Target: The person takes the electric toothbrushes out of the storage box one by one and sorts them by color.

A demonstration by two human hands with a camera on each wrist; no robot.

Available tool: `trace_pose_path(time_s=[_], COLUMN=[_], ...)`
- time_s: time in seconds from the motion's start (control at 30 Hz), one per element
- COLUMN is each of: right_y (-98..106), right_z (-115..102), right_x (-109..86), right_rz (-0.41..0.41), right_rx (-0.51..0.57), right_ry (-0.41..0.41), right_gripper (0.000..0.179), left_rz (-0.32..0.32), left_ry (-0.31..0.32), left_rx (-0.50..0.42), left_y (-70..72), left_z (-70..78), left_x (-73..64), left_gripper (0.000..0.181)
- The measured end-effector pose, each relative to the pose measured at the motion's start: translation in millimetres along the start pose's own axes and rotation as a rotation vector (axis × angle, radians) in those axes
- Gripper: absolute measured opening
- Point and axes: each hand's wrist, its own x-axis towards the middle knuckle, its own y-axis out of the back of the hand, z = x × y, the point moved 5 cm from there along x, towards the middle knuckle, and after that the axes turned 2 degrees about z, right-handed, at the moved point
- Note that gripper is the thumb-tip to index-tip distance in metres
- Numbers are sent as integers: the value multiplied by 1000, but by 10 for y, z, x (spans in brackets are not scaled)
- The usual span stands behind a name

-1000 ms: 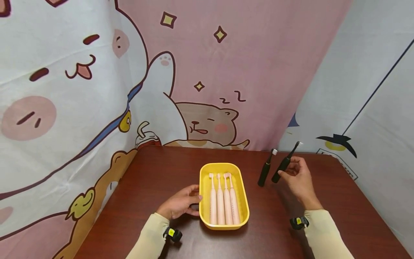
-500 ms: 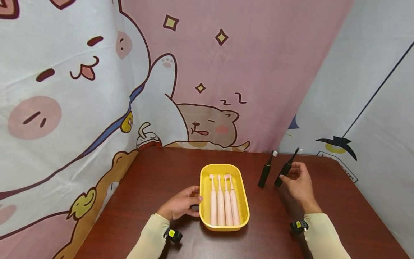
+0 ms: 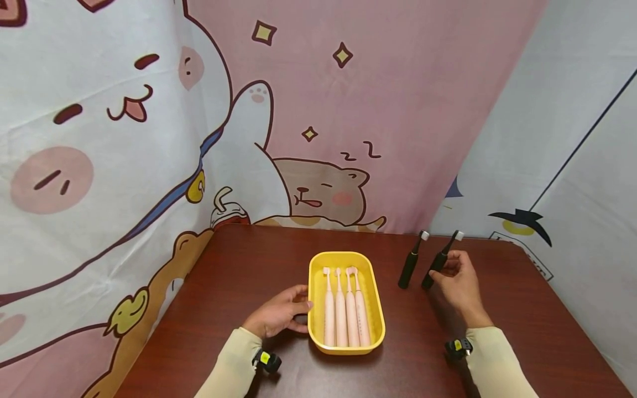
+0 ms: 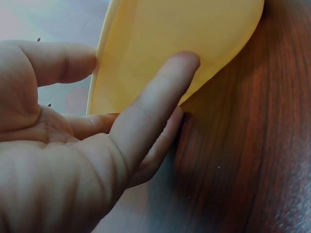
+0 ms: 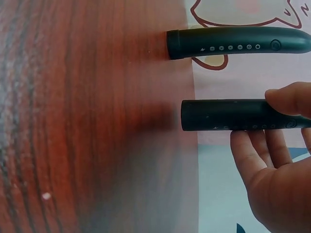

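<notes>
A cartoon-printed pink-and-white fabric backdrop (image 3: 398, 110) fills the upper part of the frame, behind the glossy red-brown wood-grain table (image 3: 239, 265). At lower centre is a yellow, round-cornered, plastic-looking tray (image 3: 374, 298) holding 4 pale pink electric toothbrushes (image 3: 340, 318). The left hand (image 3: 278, 312) touches the tray's left side, fingers loosely extended. Right of centre, the right hand (image 3: 460, 284) pinches 1 slim black electric toothbrush (image 3: 438, 264), roughly upright, beside 1 matching black standing toothbrush (image 3: 410, 268); whether the held base touches the table is unclear. The step in hand looks like steadying that brush; the next move calls for a level base and clearance from its neighbour.
</notes>
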Motion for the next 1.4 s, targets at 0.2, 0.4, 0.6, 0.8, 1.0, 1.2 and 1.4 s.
trace_pose_path(time_s=[0.2, 0.4, 0.6, 0.8, 1.0, 1.2, 1.4], right_y=[-18, -30, -37, -41, -53, -54, -59], right_z=[35, 51, 51, 53, 72, 80, 85], right_x=[-13, -21, -14, -13, -7, -11, -18], right_rz=[0, -2, -2, -7, 1, -21, -37], right_rx=[-11, -12, -14, -37, -25, -36, -41], right_ry=[-22, -25, -25, -26, -22, -19, -23], right_gripper=[51, 50, 49, 49, 49, 47, 47], left_rz=[0, -1, 1, -5, -11, -9, -9], left_ry=[4, 4, -2, 2, -9, -3, 1], left_rx=[2, -4, -6, -11, -9, -8, -12], left_y=[-3, 9, 8, 13, -10, -19, 0], left_z=[-4, -5, 8, -4, 2, 8, 1], left_x=[2, 13, 9, 12, -2, -4, 10], left_gripper=[53, 54, 54, 54, 54, 53, 52])
